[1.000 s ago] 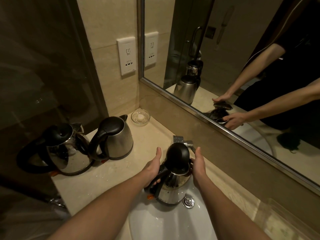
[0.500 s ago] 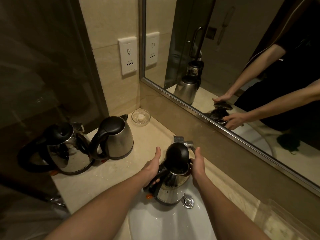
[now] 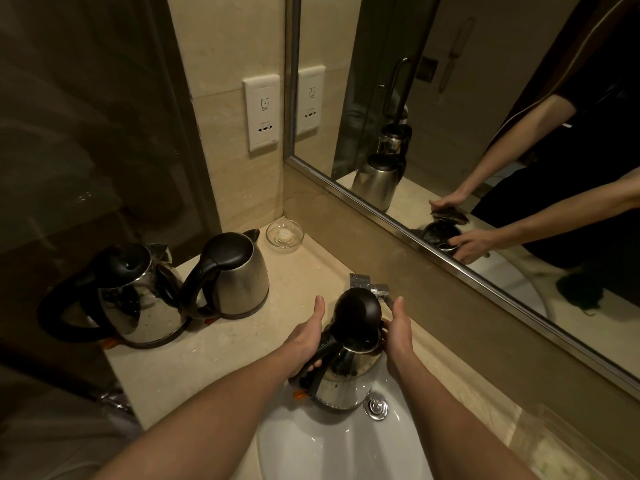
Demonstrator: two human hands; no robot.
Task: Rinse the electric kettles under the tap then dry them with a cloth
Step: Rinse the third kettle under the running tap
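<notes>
— Over the white basin [image 3: 332, 452], which kettle have you got?

— Over the basin I hold the steel kettle [image 3: 346, 375], its base low in the bowl, just beside the chrome drain plug [image 3: 376, 406]. My left hand [image 3: 304, 341] is wrapped around its black handle, fingers curled under, thumb sticking up. My right hand [image 3: 398, 330] is pressed flat against the far side of the body near the rim, thumb raised as well.

— What does it look like?

— Polished metal body, rounded, wider at the bottom, with droplets or specks on the side facing me. The black domed lid [image 3: 358, 315] stands hinged open, upright, hiding the mouth from me. A small orange tab shows at the foot of the handle. The tap [image 3: 375, 289] sits right behind the lid; whether water is running I cannot tell.

— And the others?

— Two more stand on the beige counter [image 3: 194, 362] to my left, well apart from the basin. The brushed kettle [image 3: 239, 275] has its lid shut and spout toward the corner. The shiny kettle [image 3: 138, 296] stands just beside it, nearly touching, against the dark glass panel. A little glass dish [image 3: 284, 235] sits in the corner under the wall socket [image 3: 262, 116]. The mirror [image 3: 485, 116] shows my arms and the open lid.
</notes>
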